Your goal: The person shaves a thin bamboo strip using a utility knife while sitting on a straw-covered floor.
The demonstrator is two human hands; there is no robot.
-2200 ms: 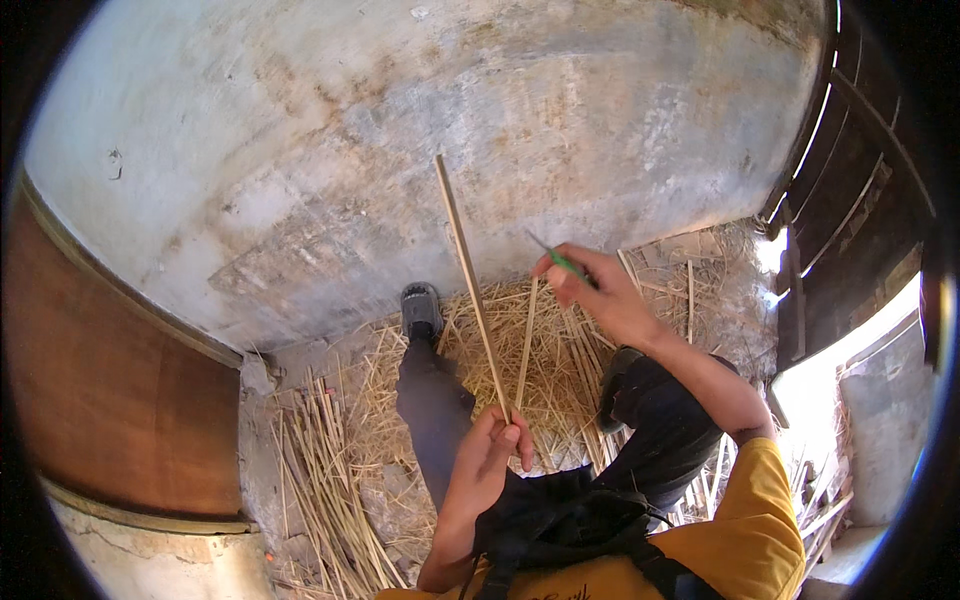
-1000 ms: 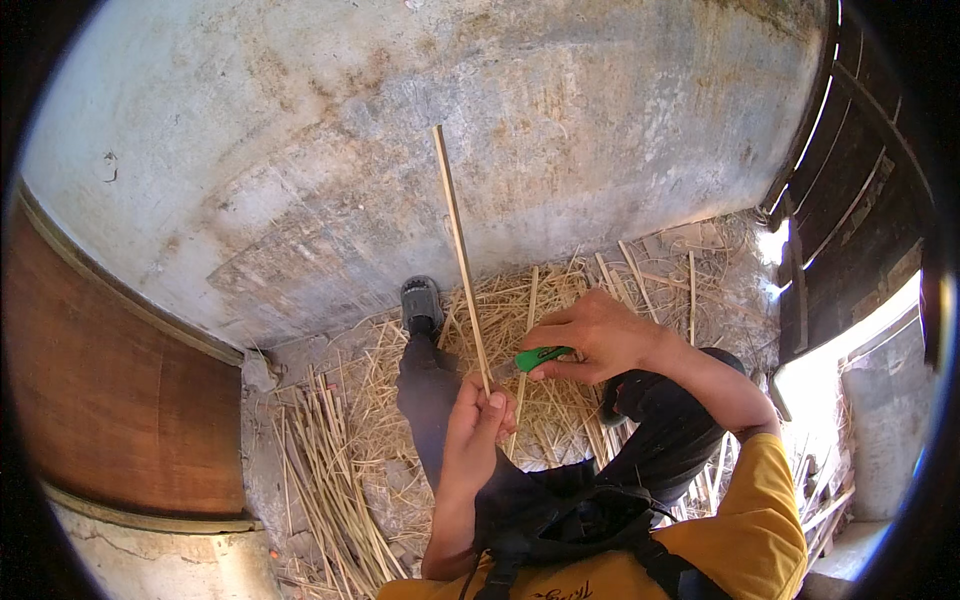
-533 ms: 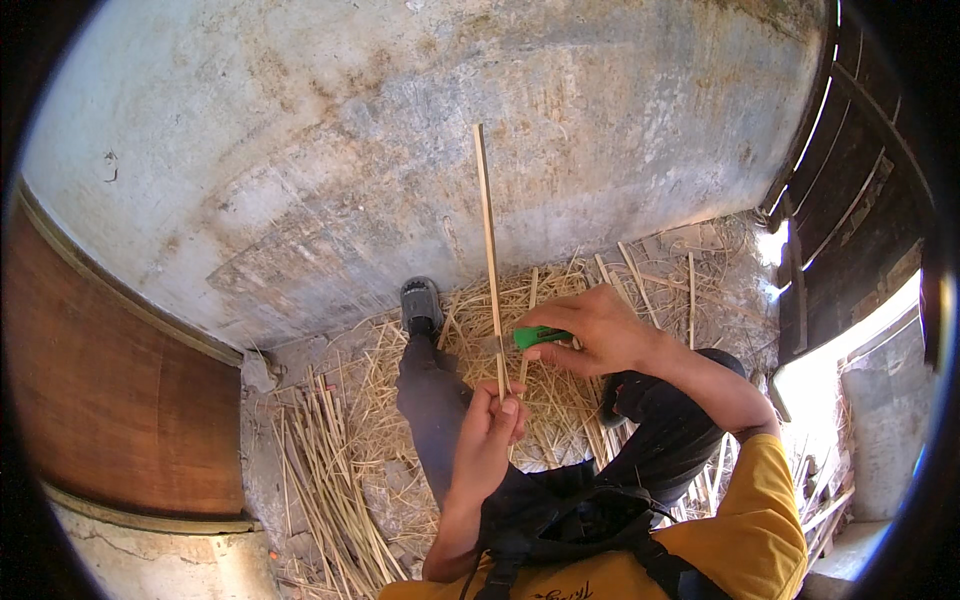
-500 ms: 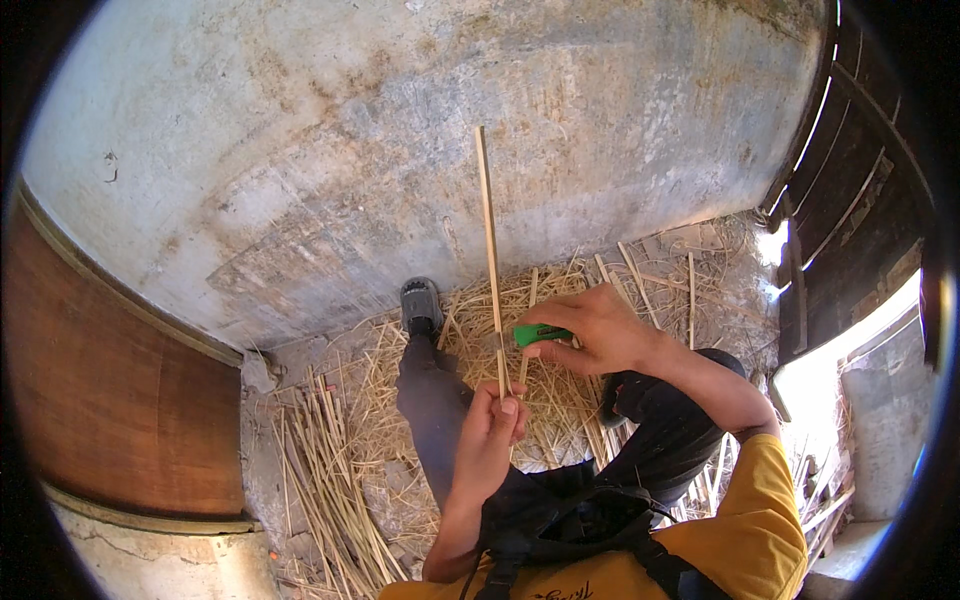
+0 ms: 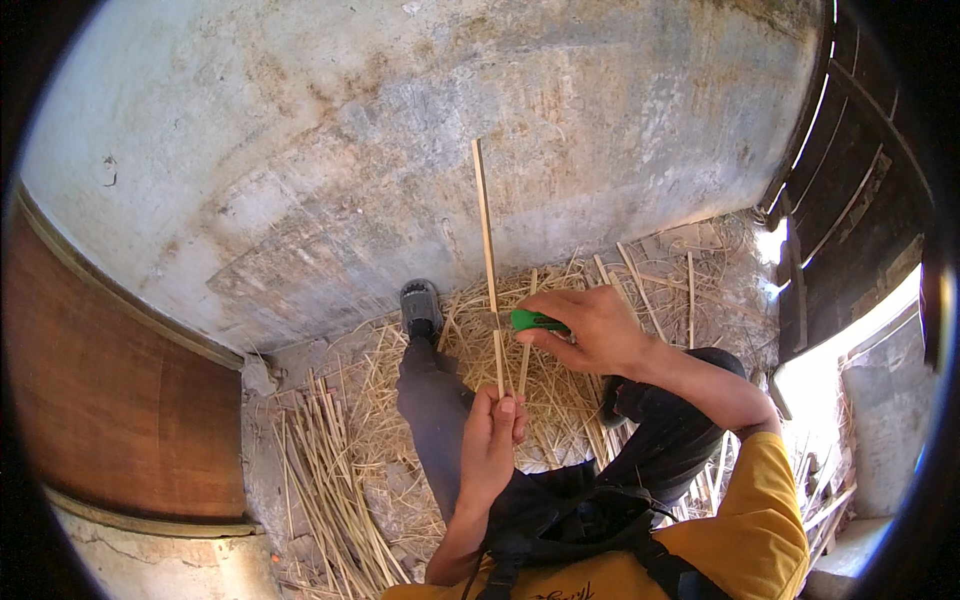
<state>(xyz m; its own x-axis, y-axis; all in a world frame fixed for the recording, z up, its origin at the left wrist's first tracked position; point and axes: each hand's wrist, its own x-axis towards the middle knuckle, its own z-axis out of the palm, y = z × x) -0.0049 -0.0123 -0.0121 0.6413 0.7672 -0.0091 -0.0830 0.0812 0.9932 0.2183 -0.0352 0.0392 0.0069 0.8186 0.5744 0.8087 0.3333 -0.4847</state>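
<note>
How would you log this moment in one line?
left hand: holds pale strip | right hand: holds green cutter, blade at strip | floor: scattered slivers

You are wearing a mustard-yellow shirt [image 5: 755, 500] with dark lettering [image 5: 578, 593] at the chest, and black straps [image 5: 672, 568] are crossing it. Your trousers [image 5: 432, 390] are showing charcoal, and your shoe [image 5: 420, 303] is showing mid-grey. The handle of the knife [image 5: 540, 321] is standing out in bright green. The strip [image 5: 484, 215] is showing pale straw-yellow, with a dark brown line running along one edge. Below, the straw [image 5: 555, 430] is spreading in tangled golden beige, and the bundled sticks [image 5: 335, 490] are forming tan and cream stripes. The wall [image 5: 400, 150] is showing whitish blue-grey, blotched with rusty brown. The panel [image 5: 120, 390] is glowing reddish-brown; the planks [image 5: 850, 130] are looking almost black.
</note>
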